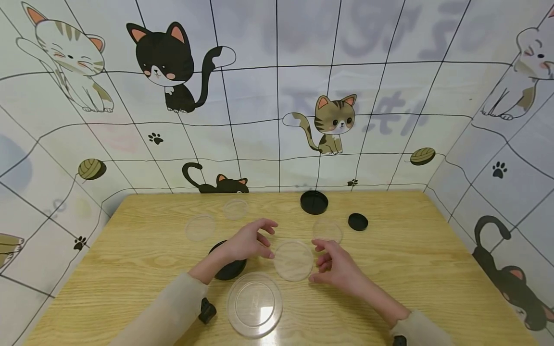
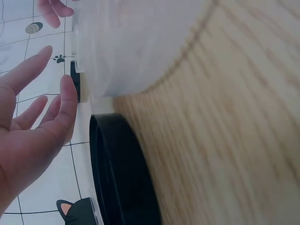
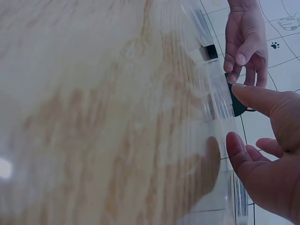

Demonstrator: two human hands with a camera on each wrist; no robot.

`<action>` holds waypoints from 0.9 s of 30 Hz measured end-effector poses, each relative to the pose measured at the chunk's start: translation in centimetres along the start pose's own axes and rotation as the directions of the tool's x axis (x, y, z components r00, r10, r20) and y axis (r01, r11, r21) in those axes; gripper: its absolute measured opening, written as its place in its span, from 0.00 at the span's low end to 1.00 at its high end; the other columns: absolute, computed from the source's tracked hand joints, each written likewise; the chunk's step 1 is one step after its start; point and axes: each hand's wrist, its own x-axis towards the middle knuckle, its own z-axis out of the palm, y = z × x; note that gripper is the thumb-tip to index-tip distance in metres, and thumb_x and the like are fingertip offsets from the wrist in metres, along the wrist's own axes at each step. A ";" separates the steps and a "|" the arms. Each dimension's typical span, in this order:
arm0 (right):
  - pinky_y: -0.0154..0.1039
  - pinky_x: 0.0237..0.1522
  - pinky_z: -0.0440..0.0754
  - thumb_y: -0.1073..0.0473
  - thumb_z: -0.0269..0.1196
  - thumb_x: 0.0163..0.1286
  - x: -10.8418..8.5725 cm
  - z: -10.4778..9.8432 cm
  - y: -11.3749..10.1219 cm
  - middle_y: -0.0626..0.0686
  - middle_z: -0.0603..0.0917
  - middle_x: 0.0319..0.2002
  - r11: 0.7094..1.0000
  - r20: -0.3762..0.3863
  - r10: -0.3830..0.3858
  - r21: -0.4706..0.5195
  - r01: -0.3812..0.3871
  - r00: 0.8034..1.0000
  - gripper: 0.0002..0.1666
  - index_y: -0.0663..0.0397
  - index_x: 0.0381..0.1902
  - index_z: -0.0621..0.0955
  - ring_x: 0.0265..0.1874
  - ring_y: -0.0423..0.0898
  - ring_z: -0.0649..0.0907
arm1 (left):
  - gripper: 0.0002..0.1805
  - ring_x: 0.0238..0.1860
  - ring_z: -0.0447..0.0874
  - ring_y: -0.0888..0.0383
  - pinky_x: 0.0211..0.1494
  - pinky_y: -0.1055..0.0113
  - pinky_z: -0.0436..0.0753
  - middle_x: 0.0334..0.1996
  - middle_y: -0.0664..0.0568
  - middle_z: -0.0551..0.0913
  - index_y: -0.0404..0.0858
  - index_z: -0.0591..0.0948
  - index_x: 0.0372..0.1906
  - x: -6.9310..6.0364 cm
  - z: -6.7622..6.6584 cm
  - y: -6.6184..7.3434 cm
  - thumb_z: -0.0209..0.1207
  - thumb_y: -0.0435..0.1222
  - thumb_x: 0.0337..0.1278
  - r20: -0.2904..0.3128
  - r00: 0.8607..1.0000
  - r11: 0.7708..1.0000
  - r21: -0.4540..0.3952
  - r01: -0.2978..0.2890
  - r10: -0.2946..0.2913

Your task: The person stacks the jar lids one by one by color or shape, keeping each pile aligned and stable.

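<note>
A clear round dish (image 1: 293, 261) lies on the table between the two hands. At its left side is my left hand (image 1: 250, 241), fingers spread and loosely bent, with the thumb tip close to the rim. My right hand (image 1: 336, 267) is at its right side, thumb and fingers parted, fingertips near the edge. Whether either hand touches the dish I cannot tell. Neither hand grips anything in the left wrist view, where a black round dish (image 2: 129, 173) stands below the left hand (image 2: 40, 129). In the right wrist view the right hand (image 3: 276, 150) has its thumb and fingers apart.
A larger clear round lid (image 1: 255, 324) lies nearest me. Smaller clear discs (image 1: 200, 228) sit at the back left, another clear disc (image 1: 327, 226) behind the right hand. Two black round pieces (image 1: 314, 202) are at the back right. A cat-patterned cloth (image 1: 259, 96) stands behind the table.
</note>
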 end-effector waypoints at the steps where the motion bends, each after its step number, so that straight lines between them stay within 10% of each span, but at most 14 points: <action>1: 0.37 0.42 0.84 0.69 0.81 0.50 0.0 0.0 0.0 0.62 0.74 0.56 1.000 0.001 0.002 0.000 -0.002 1.000 0.51 0.68 0.71 0.69 0.38 0.50 0.81 | 0.42 0.47 0.81 0.49 0.40 0.64 0.81 0.60 0.36 0.74 0.32 0.69 0.72 0.1 0.0 -0.1 0.74 0.25 0.51 0.009 1.000 1.000 0.002 -0.004 0.004; 27: 0.33 0.35 0.80 0.65 0.83 0.47 0.9 0.7 0.4 0.56 0.76 0.48 0.998 0.003 -0.010 -0.070 0.011 1.000 0.50 0.71 0.67 0.73 0.35 0.46 0.76 | 0.42 0.38 0.74 0.58 0.36 0.68 0.77 0.54 0.44 0.76 0.32 0.72 0.71 1.1 0.7 -0.3 0.71 0.18 0.45 0.133 0.990 0.996 0.086 0.031 -0.043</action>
